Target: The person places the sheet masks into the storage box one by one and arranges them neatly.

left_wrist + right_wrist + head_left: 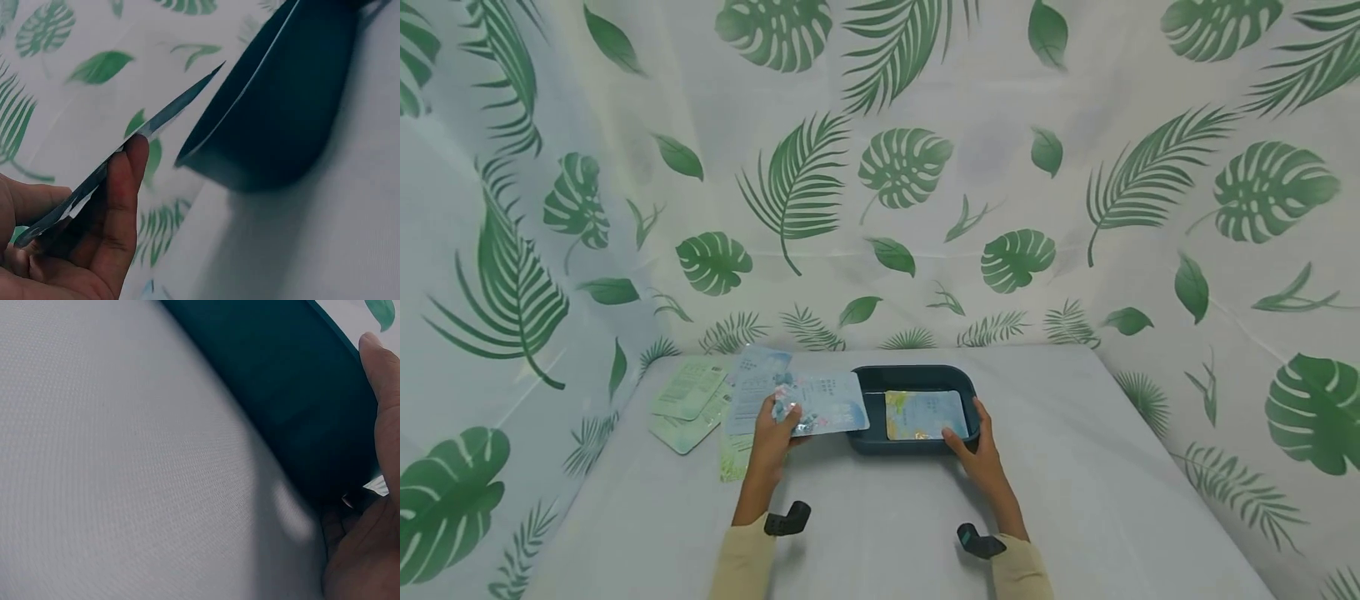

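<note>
A flat light-blue sachet with a flower print is pinched at its left end by my left hand, thumb on top and fingers beneath. In the left wrist view the sachet shows edge-on, tilted, its far end close to the dark teal tray. In the head view it overlaps the left end of the tray. My right hand grips the tray's front right corner, thumb over the rim and fingers along the outer side. Inside the tray lies a yellow and blue sachet.
Several green sachets lie overlapping on the left of the white table. Beside them are pale blue sachets, with another green one partly under them. A leaf-printed cloth hangs behind and at both sides.
</note>
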A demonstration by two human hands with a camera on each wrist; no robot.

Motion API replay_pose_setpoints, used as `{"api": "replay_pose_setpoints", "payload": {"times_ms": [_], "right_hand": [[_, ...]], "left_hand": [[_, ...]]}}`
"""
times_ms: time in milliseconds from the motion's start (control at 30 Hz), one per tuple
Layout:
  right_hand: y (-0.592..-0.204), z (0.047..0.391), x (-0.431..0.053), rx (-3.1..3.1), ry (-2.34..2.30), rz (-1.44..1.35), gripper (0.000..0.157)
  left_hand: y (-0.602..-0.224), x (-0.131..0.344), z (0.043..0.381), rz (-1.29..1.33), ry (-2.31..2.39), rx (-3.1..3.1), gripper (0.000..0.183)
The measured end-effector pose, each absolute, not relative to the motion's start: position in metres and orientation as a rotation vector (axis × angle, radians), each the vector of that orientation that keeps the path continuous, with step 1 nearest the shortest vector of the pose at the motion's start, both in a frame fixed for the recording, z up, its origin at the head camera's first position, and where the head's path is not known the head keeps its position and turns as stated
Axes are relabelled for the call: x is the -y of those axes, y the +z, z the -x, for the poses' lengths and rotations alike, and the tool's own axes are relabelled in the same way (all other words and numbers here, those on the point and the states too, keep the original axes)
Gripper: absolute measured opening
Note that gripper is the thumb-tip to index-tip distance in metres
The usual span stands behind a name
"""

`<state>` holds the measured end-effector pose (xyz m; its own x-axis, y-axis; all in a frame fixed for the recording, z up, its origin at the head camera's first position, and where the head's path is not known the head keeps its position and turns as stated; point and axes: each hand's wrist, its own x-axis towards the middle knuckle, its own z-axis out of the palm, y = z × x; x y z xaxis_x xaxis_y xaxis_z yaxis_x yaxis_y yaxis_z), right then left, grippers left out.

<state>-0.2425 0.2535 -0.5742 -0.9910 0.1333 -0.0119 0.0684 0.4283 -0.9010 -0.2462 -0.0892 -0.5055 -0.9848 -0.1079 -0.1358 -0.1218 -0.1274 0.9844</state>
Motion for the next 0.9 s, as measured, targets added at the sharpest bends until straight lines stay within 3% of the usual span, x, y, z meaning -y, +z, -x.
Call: {"api": "replay_pose_setpoints", "payload": {"times_ms": [267,533,900], "right_hand": [[-0.575,0.243,-0.253,2.621,1.627,0.161,0.088],[-0.575,0.243,-0.253,2.628,1.621,0.161,0.089],[-0.573,0.244,-0.255,2.619,1.630,0.173,0.089]], "left_hand": [[-0.506,0.048,0.259,0.024,2.116,-2.118,0.049],[-0.508,0.023,0.262,-0.007,1.955,-2.258,0.048],[-0.503,0.001,0.265,-0.123,1.495,-2.928,0.046]]}}
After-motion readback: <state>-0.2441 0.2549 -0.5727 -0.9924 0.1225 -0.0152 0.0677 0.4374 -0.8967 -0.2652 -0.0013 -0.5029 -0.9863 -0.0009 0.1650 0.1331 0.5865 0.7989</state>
